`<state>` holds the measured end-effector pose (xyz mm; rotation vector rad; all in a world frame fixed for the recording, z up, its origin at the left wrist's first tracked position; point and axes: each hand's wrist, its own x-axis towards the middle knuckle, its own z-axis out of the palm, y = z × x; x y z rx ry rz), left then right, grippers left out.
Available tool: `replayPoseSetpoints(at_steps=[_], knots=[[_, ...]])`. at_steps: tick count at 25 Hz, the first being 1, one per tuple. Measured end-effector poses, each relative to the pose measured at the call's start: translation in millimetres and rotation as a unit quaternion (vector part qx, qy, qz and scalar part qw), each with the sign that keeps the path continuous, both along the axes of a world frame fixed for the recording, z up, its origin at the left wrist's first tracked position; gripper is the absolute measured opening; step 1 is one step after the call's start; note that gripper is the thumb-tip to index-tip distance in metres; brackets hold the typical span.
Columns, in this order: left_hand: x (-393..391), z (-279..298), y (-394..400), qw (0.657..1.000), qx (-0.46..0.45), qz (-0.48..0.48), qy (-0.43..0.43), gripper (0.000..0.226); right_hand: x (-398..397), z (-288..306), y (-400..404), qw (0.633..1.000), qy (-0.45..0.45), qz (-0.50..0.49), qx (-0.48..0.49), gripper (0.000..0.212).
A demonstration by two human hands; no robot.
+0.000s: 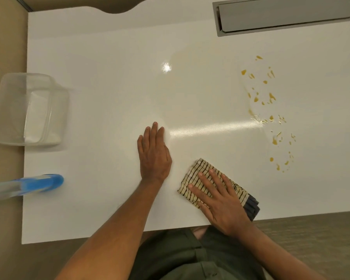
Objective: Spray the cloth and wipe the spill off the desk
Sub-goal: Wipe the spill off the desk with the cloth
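Observation:
A folded cream cloth with dark stripes (198, 174) lies near the front edge of the white desk (109, 87). My right hand (220, 201) lies flat on top of it, fingers spread, pressing it down. My left hand (154, 154) rests flat on the bare desk just left of the cloth, fingers together, holding nothing. Amber drops of the spill (269, 112) are scattered in a curved band at the right, apart from the cloth. A spray bottle with a blue head (38, 183) stands at the desk's left edge.
A clear plastic container (28, 110) sits on the left edge of the desk. A grey cable hatch (285, 15) is set into the far right corner. My lap shows below the front edge.

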<state>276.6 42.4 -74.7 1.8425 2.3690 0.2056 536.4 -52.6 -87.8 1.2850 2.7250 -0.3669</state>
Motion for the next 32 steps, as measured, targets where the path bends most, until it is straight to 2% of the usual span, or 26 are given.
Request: replayPoseSetpoints(at_steps=[3, 7, 11, 15, 18, 20, 23, 26, 30, 32], knots=[[0.1, -4.0, 0.5, 1.0, 0.005, 0.001, 0.001, 0.053, -20.5, -0.8, 26.3, 0.999, 0.013, -0.048, -0.001, 0.06], [-0.5, -8.3, 1.1, 1.0, 0.013, -0.001, 0.008, 0.054, -68.0, 0.6, 116.3, 0.992, 0.043, -0.118, 0.014, 0.058], [-1.1, -12.5, 1.1, 1.0, 0.023, -0.004, 0.016, 0.055, -113.5, 6.2, 214.4, 0.988, 0.061, -0.139, 0.024, 0.055], [-1.3, -18.4, -0.2, 0.999, 0.041, -0.002, 0.024, 0.055, -120.9, 14.0, 307.5, 0.987, 0.067, -0.147, 0.022, 0.055], [-2.5, -22.2, 0.6, 0.999, 0.041, -0.008, 0.027, 0.056, -107.0, 16.3, 371.4, 0.963, 0.08, -0.256, 0.024, 0.055], [-2.9, -20.3, 3.4, 0.999, 0.033, -0.01, 0.033, 0.056, -107.1, 18.3, 387.3, 0.944, 0.077, -0.321, 0.021, 0.056], [-1.6, -11.6, 3.3, 0.999, 0.025, -0.008, 0.035, 0.055, -116.7, 21.5, 343.7, 0.951, 0.067, -0.301, 0.026, 0.057], [0.6, -5.6, 3.9, 0.999, 0.027, -0.003, 0.028, 0.053, -107.1, 21.4, 244.8, 0.964, 0.081, -0.25, 0.023, 0.056], [-0.5, -4.2, 2.4, 1.0, 0.023, 0.004, 0.019, 0.051, -54.8, 11.3, 101.9, 0.978, 0.067, -0.199, -0.003, 0.059], [0.5, -5.0, 1.5, 1.0, 0.025, 0.004, 0.011, 0.05, -10.0, 10.5, 59.0, 0.984, 0.038, -0.175, -0.009, 0.059]])
